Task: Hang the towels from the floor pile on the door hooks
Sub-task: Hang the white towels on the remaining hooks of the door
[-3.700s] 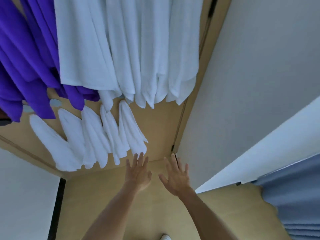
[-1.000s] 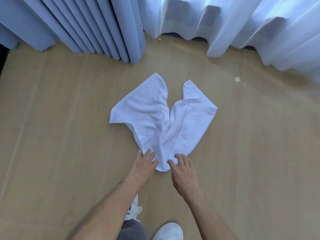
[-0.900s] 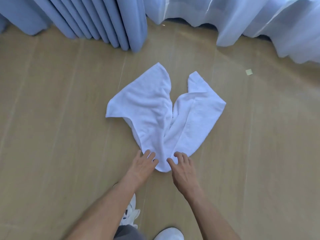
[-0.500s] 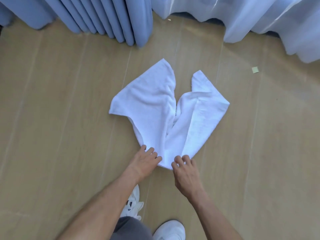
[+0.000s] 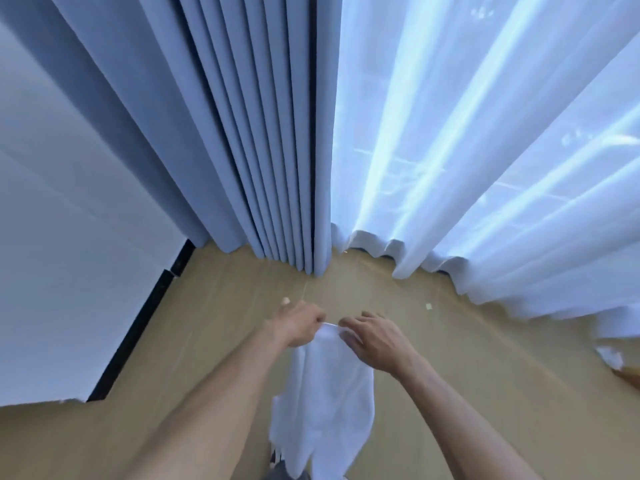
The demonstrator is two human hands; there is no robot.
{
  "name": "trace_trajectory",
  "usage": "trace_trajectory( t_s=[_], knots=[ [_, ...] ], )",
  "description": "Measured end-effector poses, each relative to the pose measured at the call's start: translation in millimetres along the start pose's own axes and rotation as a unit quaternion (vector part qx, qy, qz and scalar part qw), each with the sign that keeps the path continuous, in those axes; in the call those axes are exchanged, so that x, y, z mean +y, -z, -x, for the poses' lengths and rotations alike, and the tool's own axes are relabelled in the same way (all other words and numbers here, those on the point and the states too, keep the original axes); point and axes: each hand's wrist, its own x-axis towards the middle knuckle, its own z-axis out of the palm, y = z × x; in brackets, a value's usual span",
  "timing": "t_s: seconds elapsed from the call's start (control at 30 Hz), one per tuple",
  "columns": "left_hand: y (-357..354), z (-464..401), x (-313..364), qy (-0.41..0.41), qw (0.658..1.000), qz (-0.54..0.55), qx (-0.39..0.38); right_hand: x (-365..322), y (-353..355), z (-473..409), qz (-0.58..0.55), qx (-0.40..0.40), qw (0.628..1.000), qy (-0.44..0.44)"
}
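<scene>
A white towel [image 5: 325, 403] hangs off the floor between my two arms, held by its top edge. My left hand [image 5: 298, 323] pinches that edge on the left and my right hand [image 5: 374, 336] grips it on the right, the two hands close together. The towel's lower end drops out of view at the bottom of the frame. The door and its hooks are out of view.
Blue pleated curtains [image 5: 242, 133] and sheer white curtains [image 5: 485, 150] hang straight ahead down to the wooden floor [image 5: 450, 358]. A white wall [image 5: 52, 237] with a black baseboard stands at the left. A small scrap [image 5: 429, 305] lies on the floor.
The towel that lay spread on the floor is now lifted and hangs from both hands. My view has risen from the floor to the curtains.
</scene>
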Motion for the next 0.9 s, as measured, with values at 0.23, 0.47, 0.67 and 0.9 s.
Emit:
trace_trajectory(
  t_s=[0.23,0.47,0.67,0.9],
  knots=[
    [133,147,18,0.072,0.978,0.177,0.086,-100,152,-7,-0.036,0.056,0.996,0.052],
    [135,301,15,0.128,0.947,0.199,0.217,-217,207,40,-0.084,0.047,0.985,0.140],
    [123,417,-3,0.202,0.903,0.223,0.307,-321,234,59,-0.033,0.087,0.961,0.260],
    [101,530,-38,0.274,0.839,0.284,0.375,-448,239,71,-0.083,0.038,0.942,0.322]
  ],
)
